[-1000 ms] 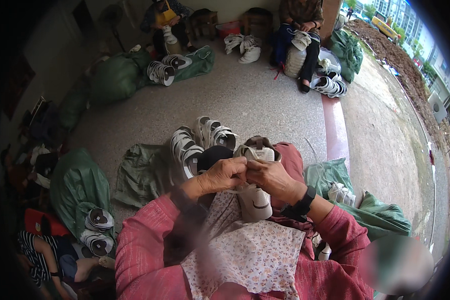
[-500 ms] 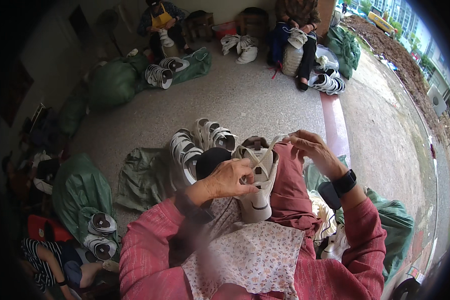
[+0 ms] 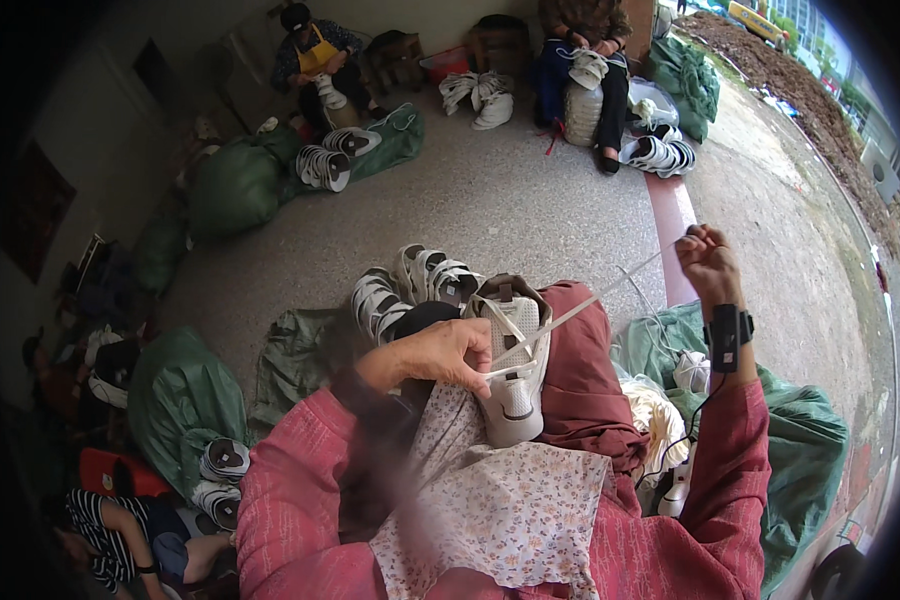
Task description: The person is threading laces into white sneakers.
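Beyond my hands the grey concrete floor [image 3: 530, 210] runs out to two other people seated at the far wall, each with piles of white shoes beside them. Green sacks lie around me: one [image 3: 185, 395] down to the left of my left hand, another [image 3: 800, 440] under my right elbow.

On my lap, over a flowered cloth [image 3: 510, 510], rests the white shoe [image 3: 515, 365], toe toward my body and heel away, so its long axis runs straight out from me. My left hand [image 3: 440, 355] lies on its left side, fingers curled over the upper, pinning it down and touching it; this is the nearer hand by far.

My right hand [image 3: 708, 258] is up and well out to the right, closed in a fist round the end of a white lace [image 3: 590, 305]. The lace is taut, slanting from the shoe's eyelets up to that fist.

Just past my left hand stands a row of finished white shoes [image 3: 415, 290]. Nothing lies between the fist and the shoe but the lace itself.
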The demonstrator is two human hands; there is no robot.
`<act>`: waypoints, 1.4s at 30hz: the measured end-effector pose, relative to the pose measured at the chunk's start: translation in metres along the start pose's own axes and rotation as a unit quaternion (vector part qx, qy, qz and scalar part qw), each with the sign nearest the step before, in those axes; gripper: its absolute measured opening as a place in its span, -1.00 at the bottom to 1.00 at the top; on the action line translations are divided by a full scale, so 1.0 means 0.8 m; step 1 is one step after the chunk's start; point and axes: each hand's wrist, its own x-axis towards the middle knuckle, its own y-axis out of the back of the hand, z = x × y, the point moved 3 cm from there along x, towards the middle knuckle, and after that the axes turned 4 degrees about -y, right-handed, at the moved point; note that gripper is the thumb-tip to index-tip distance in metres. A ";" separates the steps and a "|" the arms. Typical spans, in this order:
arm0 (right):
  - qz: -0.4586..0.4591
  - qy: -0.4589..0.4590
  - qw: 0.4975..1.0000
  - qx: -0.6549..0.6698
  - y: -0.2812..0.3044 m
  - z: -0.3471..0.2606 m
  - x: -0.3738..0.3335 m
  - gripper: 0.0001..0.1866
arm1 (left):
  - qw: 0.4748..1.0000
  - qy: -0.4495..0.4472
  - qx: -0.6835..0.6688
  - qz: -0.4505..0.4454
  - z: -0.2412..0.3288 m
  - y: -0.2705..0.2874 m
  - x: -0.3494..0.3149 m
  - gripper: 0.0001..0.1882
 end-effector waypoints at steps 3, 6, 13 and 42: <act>0.022 0.060 0.996 0.059 0.045 -0.150 0.012 -0.83 | 1.000 -0.010 0.018 -0.009 -0.001 0.003 0.001 -0.70; 0.031 0.121 0.989 0.084 0.072 -0.257 -0.001 -0.77 | 0.998 -0.018 0.067 0.000 0.008 -0.001 0.001 -0.71; -0.034 0.161 0.986 0.009 0.042 -0.239 -0.022 -0.84 | 0.986 -0.018 0.082 0.144 -0.002 -0.021 0.002 -0.76; -0.171 0.152 0.938 -0.262 -0.200 -0.017 -0.164 -0.67 | 0.778 -0.107 0.569 0.242 0.035 -0.063 0.043 -0.87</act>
